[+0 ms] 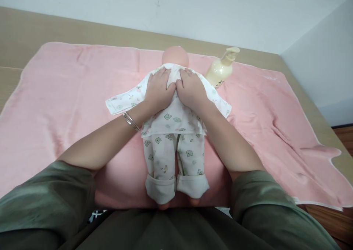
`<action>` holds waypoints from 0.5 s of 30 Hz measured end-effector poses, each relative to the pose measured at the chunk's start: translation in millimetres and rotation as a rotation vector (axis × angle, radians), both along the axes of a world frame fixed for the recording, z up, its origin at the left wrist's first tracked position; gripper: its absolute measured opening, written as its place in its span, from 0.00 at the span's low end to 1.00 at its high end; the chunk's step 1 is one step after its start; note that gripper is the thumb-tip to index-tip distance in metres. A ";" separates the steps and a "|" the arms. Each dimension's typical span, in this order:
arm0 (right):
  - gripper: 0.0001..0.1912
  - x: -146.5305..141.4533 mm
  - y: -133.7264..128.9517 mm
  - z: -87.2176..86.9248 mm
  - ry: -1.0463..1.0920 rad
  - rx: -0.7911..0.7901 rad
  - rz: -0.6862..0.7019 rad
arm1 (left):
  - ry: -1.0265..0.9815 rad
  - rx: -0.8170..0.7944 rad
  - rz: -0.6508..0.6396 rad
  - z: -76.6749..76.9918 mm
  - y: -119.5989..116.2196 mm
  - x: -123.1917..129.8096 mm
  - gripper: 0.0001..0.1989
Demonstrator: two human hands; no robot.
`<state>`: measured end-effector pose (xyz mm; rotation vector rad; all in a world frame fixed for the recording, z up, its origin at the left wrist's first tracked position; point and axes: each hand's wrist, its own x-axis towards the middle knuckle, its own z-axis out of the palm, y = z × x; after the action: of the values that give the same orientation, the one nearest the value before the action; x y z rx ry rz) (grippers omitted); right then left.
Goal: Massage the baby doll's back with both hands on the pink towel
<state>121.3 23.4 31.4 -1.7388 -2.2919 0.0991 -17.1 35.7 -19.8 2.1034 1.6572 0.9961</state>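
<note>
A baby doll (175, 56) lies on the pink blanket, its smooth head at the far end and its feet toward me. It wears a white printed shirt (176, 119) and matching trousers (161, 154) with the cuffs rolled up. My left hand (160, 90) rests flat on the left of the doll's upper body, over the shirt. On the right side, my right hand (192, 88) lies flat in the same way. The two thumbs meet or nearly meet near the middle. Fingers on both hands are stretched out, and neither hand grips anything.
The pink blanket (82, 81) covers most of a wooden table (91, 31). A cream pump bottle (220, 70) stands beyond the doll's right-hand sleeve. A white wall (193, 14) rises behind the table, with another wall (331, 59) at the right.
</note>
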 end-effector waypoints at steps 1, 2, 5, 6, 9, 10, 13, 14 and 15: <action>0.29 0.6 2.2 -1.1 0.014 -0.011 -0.007 | -0.003 0.007 0.000 -0.6 0.1 0.0 0.30; 0.30 1.0 3.4 -1.9 0.021 -0.014 -0.010 | -0.008 0.012 -0.002 -0.8 0.1 0.0 0.30; 0.30 0.8 3.9 -3.4 0.035 0.009 -0.011 | -0.016 0.004 -0.006 0.9 -0.9 0.4 0.30; 0.30 0.6 3.7 -3.9 0.038 0.016 -0.009 | -0.011 -0.008 -0.007 2.2 -1.6 0.7 0.30; 0.30 0.3 3.4 -5.1 0.048 0.016 -0.014 | 0.012 -0.033 -0.011 6.6 -4.1 1.7 0.31; 0.30 0.3 3.4 -5.4 0.051 0.014 -0.019 | 0.019 -0.036 -0.012 7.7 -4.8 2.0 0.31; 0.30 0.4 3.4 -6.0 0.057 0.021 -0.017 | 0.021 -0.034 -0.008 7.6 -5.1 1.9 0.31; 0.30 0.5 3.4 -6.2 0.058 0.021 -0.016 | 0.014 -0.028 -0.005 6.3 -4.4 1.7 0.31; 0.30 0.6 3.4 -6.4 0.060 0.018 -0.015 | 0.005 -0.016 -0.002 4.5 -3.4 1.4 0.31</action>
<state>121.9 26.8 25.0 -1.7203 -2.2300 0.1256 -15.8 32.4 -15.3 2.0984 1.6604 0.9739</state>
